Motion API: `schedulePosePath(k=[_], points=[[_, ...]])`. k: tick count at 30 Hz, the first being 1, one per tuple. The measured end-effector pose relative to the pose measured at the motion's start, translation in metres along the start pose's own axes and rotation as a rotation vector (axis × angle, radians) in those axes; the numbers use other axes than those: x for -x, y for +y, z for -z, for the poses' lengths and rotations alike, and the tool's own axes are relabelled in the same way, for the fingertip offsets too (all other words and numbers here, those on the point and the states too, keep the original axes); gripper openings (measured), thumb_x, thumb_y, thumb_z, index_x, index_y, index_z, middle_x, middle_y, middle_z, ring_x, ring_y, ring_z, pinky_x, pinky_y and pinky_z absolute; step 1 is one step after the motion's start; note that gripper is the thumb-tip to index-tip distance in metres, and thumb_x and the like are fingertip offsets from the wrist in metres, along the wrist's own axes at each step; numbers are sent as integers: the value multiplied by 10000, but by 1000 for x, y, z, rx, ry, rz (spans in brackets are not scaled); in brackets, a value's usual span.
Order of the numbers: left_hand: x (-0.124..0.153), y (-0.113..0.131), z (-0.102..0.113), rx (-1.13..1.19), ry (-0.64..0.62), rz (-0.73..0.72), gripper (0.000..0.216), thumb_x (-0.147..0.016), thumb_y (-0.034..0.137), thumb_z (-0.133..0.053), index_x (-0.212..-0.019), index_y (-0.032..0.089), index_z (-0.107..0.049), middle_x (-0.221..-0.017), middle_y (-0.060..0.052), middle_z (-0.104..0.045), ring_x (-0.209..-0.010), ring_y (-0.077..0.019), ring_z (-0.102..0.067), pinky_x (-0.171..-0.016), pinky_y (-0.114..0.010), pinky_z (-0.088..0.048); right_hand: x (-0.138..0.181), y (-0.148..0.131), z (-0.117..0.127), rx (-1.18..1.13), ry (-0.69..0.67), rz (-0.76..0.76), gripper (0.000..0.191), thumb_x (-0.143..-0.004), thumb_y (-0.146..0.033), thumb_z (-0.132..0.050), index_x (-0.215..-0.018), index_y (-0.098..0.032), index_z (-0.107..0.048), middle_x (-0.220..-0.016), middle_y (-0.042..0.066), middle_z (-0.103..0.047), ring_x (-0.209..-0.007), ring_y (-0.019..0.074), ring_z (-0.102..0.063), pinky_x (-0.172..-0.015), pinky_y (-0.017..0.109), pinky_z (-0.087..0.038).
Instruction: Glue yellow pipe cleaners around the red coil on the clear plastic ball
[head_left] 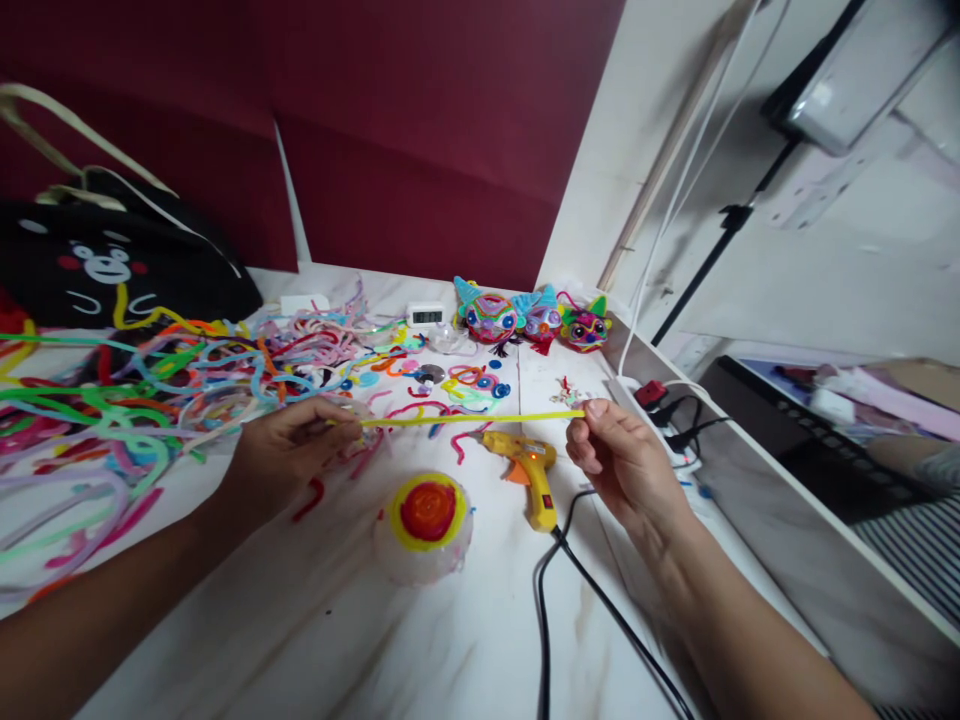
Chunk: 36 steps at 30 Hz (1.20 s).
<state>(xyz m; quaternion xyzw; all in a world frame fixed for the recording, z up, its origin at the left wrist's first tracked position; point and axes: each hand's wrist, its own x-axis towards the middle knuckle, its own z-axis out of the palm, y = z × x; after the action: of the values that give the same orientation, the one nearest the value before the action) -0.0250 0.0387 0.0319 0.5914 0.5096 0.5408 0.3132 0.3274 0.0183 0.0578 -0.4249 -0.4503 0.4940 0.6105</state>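
A yellow pipe cleaner (472,418) is stretched level above the white table (315,620). My left hand (289,452) pinches its left end and my right hand (619,460) pinches its right end. Under the pipe cleaner lies a yellow glue gun (529,473) with an orange trigger and a black cord (551,600). Nearer to me, between my hands, sits a translucent round piece (425,525) with a red and yellow spiral on top.
A big tangle of coloured pipe cleaners (127,400) covers the left of the table. A black bear-face bag (112,265) stands behind it. Three colourful finished figures (532,320) and a small digital timer (427,315) sit at the back. A power strip (660,410) lies at the right edge.
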Motion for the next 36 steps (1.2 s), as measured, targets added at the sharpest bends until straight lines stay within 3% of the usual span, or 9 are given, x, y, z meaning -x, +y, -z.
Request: schedulePosePath(k=[5, 13, 17, 29, 36], points=[[1, -6, 1, 23, -29, 33, 321, -693, 471, -951, -749, 230, -746, -570, 39, -685, -481, -123, -545, -448, -213, -414, -1, 2, 1, -21, -13, -1, 574, -621, -657, -1104, -719, -244, -718, -616, -3, -676, -492, 119, -472, -438, 245, -339], [3, -6, -1, 73, -96, 85, 424, -726, 531, -993, -738, 200, -728, -608, 22, -692, -524, -120, -564, -495, -219, -441, -1, 10, 7, -11, -4, 23, 497, -727, -606, -1071, -754, -250, -724, -638, 4, -686, -503, 133, -507, -437, 260, -369], [4, -6, -3, 120, -84, 93, 431, -740, 519, -978, -721, 202, -686, -609, 26, -678, -498, -103, -520, -477, -218, -422, 0, 13, 6, -31, 9, 22, 498, -716, -592, -1090, -755, -249, -730, -658, 7, -700, -514, 128, -515, -446, 252, -374], [8, 4, -8, 89, -110, 72, 344, -743, 473, -965, -739, 176, -791, -640, -15, -738, -521, -118, -583, -475, -226, -461, -1, 3, 8, -119, -1, 36, 540, -646, -524, -1137, -720, -277, -662, -671, -13, -673, -551, 144, -507, -457, 259, -368], [11, 6, -14, 67, 3, 86, 359, -634, 448, -1017, -746, 188, -797, -709, 5, -777, -555, -99, -578, -516, -214, -465, -1, -2, 8, -166, -32, 66, 545, -629, -536, -1150, -732, -270, -685, -599, -49, -629, -503, 124, -487, -447, 231, -365]])
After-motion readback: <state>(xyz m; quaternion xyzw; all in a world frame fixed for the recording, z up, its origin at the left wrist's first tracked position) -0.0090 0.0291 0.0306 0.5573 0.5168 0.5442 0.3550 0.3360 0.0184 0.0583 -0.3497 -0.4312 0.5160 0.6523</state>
